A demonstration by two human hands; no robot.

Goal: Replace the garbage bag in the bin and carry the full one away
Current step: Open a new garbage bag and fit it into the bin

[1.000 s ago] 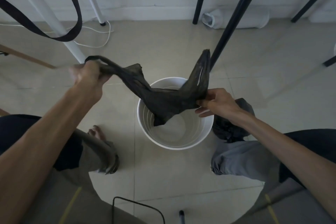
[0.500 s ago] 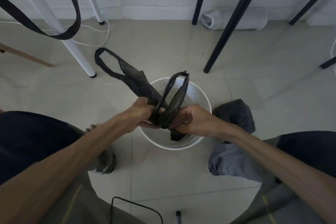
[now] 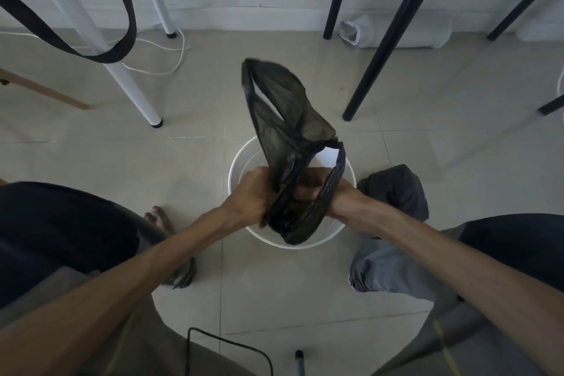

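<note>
A round white bin (image 3: 236, 162) stands on the tiled floor between my knees, with no liner in it. Right above it I hold a thin black garbage bag (image 3: 279, 113) with both hands. My left hand (image 3: 253, 195) grips the bag's bunched lower part from the left. My right hand (image 3: 320, 192) holds it from the right, with one handle loop around the wrist. The other handle stands up and away over the bin's far rim. A dark full bag (image 3: 396, 189) sits on the floor just right of the bin.
White table legs (image 3: 134, 91) and a white cable (image 3: 171, 67) are at the far left, black legs (image 3: 384, 40) at the far right. A black strap (image 3: 122, 49) hangs at upper left. My bare foot (image 3: 158, 217) is left of the bin.
My hands came together over the bin from a wide stretch. The bag's left handle has swung from the left up to the middle, and the bag has bunched between my hands.
</note>
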